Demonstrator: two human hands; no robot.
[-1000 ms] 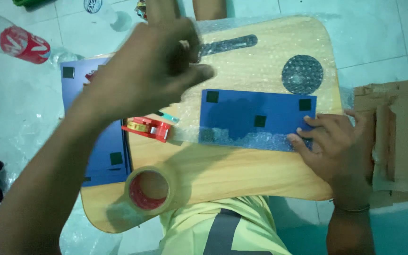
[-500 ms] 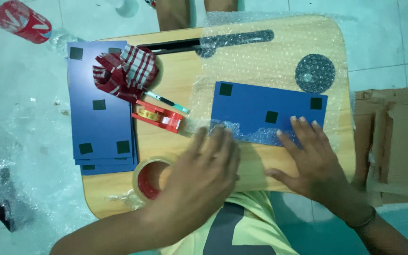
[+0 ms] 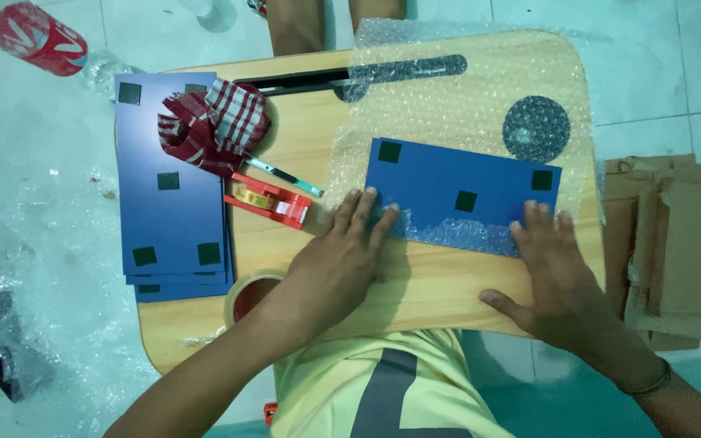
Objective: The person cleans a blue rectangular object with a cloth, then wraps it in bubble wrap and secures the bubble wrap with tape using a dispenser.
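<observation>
A blue rectangular panel (image 3: 456,191) with black square patches lies on a sheet of bubble wrap (image 3: 448,97) on a small wooden table (image 3: 440,284). My left hand (image 3: 338,259) rests flat with its fingertips on the panel's near left corner, pressing the wrap's folded edge. At the near right corner my right hand (image 3: 549,264) also lies flat, fingers spread on the wrap. Neither hand grips anything.
A stack of blue panels (image 3: 172,211) lies at the table's left, with a red checked cloth (image 3: 212,126), a red tape dispenser (image 3: 269,199), a teal pen (image 3: 285,177) and a tape roll (image 3: 245,296). Cardboard pieces (image 3: 683,243) lie on the floor right; a red can (image 3: 38,36) far left.
My left hand came down from high over the table's left side and now lies flat on the panel's left corner. My right hand shifted slightly along the near edge.
</observation>
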